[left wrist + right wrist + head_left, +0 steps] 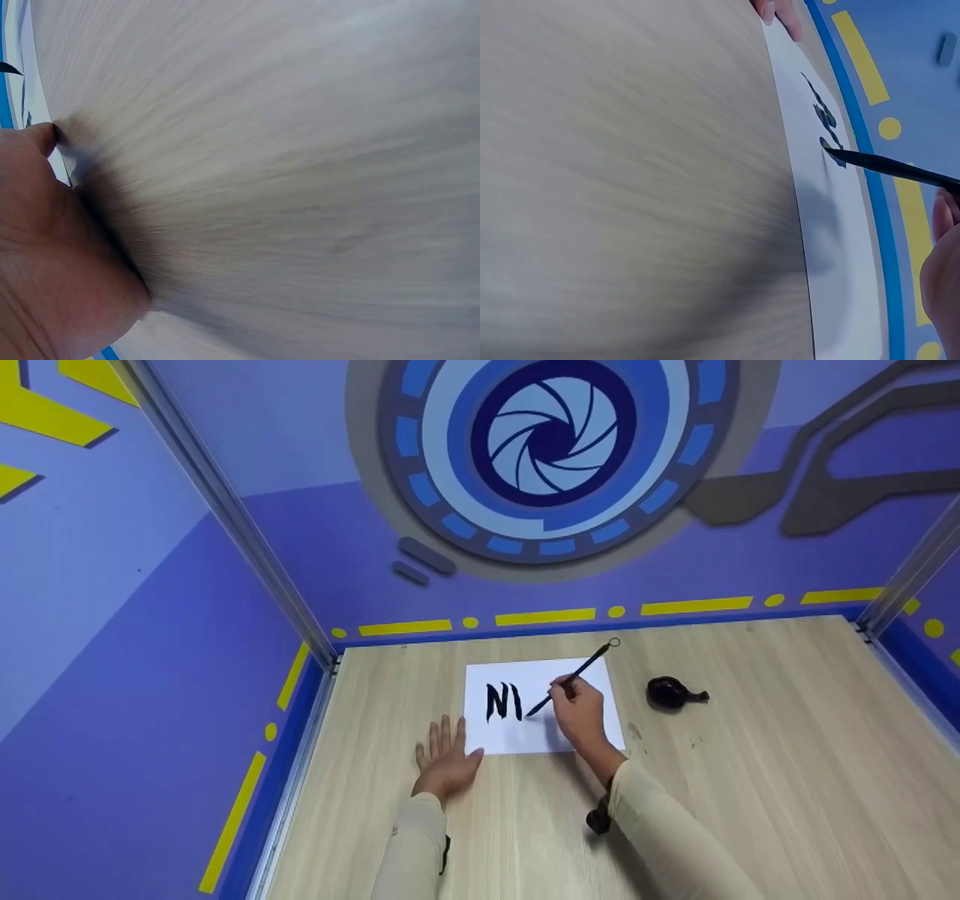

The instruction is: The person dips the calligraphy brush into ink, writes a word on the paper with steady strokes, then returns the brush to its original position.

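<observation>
A white sheet of paper (pixel 540 739) lies on the wooden table and bears thick black strokes (pixel 503 702) that look like the letters "NI". My right hand (pixel 579 712) pinches a dark writing brush (pixel 591 659), tilted, with a hanging loop at its top end. In the head view the brush tip is just right of the last stroke; in the right wrist view the brush (pixel 889 166) overlaps the strokes' end. Fingers spread, my left hand (pixel 448 761) rests flat at the sheet's lower left edge, its thumb on the corner. The left wrist view shows the palm side (pixel 67 262) close up.
A glossy black container with a narrow spout (pixel 670 693) rests on the table (pixel 780 735) right of the paper. Small dark smudges (pixel 635 731) mark the wood near the sheet. Printed blue-purple panels (pixel 315 547) wall in the back and sides.
</observation>
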Action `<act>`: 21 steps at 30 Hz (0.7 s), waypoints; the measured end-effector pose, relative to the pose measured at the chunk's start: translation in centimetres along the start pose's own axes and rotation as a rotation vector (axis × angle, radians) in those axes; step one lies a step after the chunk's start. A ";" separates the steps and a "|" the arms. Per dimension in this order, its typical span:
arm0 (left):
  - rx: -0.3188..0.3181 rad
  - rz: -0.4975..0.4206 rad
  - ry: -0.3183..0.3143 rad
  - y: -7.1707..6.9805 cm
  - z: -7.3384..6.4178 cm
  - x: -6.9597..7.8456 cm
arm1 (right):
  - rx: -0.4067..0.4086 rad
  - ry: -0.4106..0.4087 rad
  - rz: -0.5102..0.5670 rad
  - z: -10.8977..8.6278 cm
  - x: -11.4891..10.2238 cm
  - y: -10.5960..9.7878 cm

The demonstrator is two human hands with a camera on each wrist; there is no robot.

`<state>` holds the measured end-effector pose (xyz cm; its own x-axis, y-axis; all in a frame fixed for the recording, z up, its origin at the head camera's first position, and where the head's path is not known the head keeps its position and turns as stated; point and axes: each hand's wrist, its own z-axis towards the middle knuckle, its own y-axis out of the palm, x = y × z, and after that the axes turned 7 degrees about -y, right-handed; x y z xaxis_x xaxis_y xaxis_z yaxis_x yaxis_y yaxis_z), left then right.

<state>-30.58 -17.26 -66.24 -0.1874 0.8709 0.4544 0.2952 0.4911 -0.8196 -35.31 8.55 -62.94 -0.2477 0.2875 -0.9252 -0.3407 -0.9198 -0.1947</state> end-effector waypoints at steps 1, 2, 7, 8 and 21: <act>0.004 -0.006 0.000 -0.1 -0.1 0.0 | 0.006 -0.001 0.000 0.0 0.0 -0.1; 0.005 0.005 -0.006 0.1 0.0 -0.1 | 0.011 -0.002 -0.002 0.0 0.0 -0.1; 0.009 -0.014 -0.003 -0.1 -0.2 -0.1 | 0.030 -0.010 -0.023 -0.1 0.2 -0.3; 0.006 -0.013 -0.006 -0.2 -0.3 0.0 | 0.034 -0.017 -0.033 -0.1 0.3 -0.3; -0.013 -0.046 0.007 -0.9 -0.9 0.6 | 0.051 -0.084 -0.126 -0.4 0.6 -0.6</act>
<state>-30.12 -17.14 -64.86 -0.1950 0.8474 0.4938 0.2988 0.5309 -0.7930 -34.94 9.19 -63.55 -0.2742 0.4232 -0.8635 -0.4194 -0.8607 -0.2886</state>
